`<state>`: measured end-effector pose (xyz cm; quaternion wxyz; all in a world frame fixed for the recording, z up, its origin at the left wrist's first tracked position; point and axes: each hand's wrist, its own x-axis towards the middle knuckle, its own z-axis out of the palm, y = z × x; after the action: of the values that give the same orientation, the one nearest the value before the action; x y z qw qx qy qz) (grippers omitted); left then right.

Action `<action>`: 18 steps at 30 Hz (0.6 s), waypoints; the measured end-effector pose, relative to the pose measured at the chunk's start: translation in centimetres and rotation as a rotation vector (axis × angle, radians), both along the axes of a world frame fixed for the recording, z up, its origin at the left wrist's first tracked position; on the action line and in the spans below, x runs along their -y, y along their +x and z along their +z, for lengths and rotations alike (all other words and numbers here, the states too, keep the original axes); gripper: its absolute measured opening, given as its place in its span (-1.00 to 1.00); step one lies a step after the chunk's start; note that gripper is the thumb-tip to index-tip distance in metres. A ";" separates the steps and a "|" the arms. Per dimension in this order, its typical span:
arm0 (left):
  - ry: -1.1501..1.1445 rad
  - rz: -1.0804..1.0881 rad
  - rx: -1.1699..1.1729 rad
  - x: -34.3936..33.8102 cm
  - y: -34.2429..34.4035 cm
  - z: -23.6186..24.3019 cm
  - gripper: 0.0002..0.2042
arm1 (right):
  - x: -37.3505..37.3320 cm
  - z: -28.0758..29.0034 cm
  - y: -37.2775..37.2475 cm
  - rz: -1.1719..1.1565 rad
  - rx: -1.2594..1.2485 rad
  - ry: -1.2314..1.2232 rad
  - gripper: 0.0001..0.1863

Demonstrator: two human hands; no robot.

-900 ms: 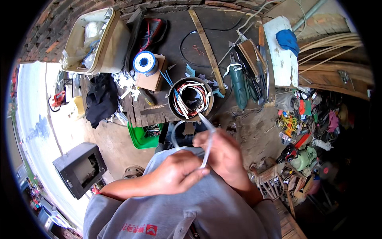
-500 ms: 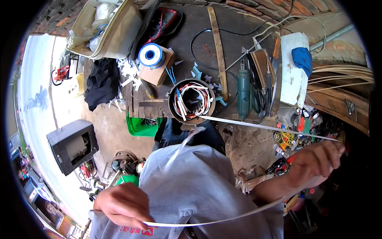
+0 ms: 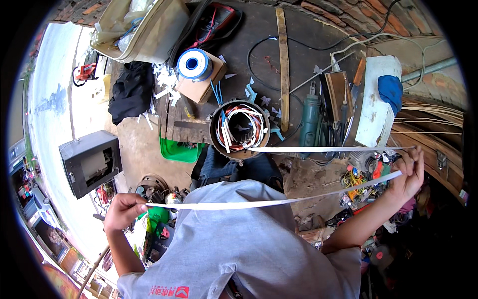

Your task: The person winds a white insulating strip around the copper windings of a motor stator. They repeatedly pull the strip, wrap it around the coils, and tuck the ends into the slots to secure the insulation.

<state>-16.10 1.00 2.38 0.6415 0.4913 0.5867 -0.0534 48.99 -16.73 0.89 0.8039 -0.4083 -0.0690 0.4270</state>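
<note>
A long white tape is stretched between my hands, crossing in front of my shirt. My left hand pinches one end of it at the left. Far out on the right, my right hand is closed on the tape where it doubles back. From there an upper run goes to a motor stator at the bench's near edge and meets its winding at the lower rim. Inside the round metal housing are copper coils with white sleeving; blue leads stick up at its upper left.
Behind the stator, a blue-rimmed spool tops a cardboard box. A green power tool, a wooden strip and paper scraps lie on the bench. A green bin stands below left; cluttered parts lie on the right.
My left hand has risen with the tape end, and the slack lower run has straightened. My right hand has come slightly up. The view has shifted a little.
</note>
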 end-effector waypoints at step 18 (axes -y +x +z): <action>0.674 -0.693 0.508 2.2 19.5 -2.0 -0.80 | -6.7 -2.5 -26.4 1.148 0.676 -0.268 -0.40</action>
<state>3.42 -1.17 0.38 0.5151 0.8316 0.2016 0.0498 22.62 -9.99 -1.62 0.3265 -0.5139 -0.4689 0.6398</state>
